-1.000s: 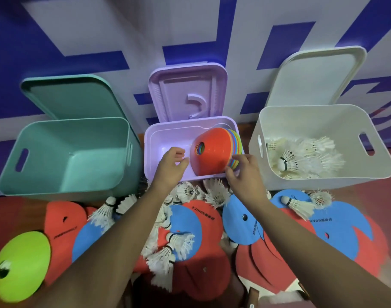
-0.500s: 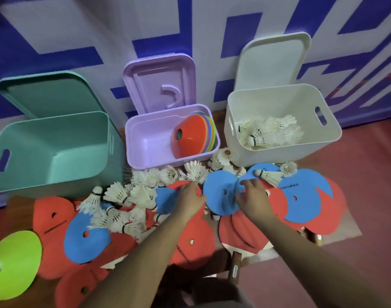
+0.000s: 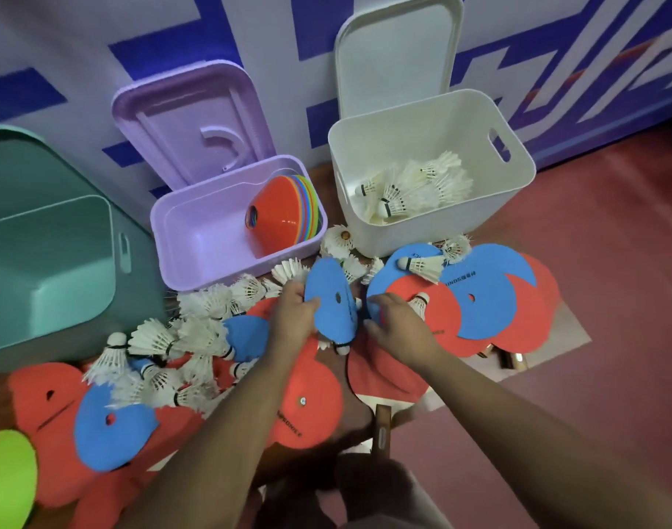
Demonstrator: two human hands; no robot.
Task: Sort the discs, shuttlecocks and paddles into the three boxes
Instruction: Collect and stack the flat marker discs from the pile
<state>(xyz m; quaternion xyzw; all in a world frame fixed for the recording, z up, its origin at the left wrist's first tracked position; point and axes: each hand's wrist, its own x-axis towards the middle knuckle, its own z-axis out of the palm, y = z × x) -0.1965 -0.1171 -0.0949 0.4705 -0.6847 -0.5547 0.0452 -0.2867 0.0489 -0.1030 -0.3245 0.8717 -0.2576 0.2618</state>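
Observation:
My left hand (image 3: 292, 318) grips a flat blue disc (image 3: 328, 299) and holds it tilted up on edge above the pile. My right hand (image 3: 399, 326) is just right of it, fingers curled over the edge of another blue disc (image 3: 389, 269) under a red one (image 3: 437, 318). Stacked coloured cone discs (image 3: 285, 211) lie in the purple box (image 3: 162, 238). The white box (image 3: 433, 120) holds several shuttlecocks (image 3: 410, 192). The green box (image 3: 48, 269) shows nothing inside. Loose shuttlecocks (image 3: 182, 337) lie on red and blue discs on the floor. A paddle handle (image 3: 382, 425) pokes out below my hands.
Each box's lid leans open against the blue-and-white wall behind it. A lime cone disc (image 3: 6, 475) lies at the bottom left. More wooden paddle handles (image 3: 513, 360) show under the right-hand discs. Bare red floor (image 3: 613, 337) lies to the right.
Both hands came back from the purple box, where the cone stack stays, down to the pile. My left hand has taken the blue disc and tipped it up; the view shifted right.

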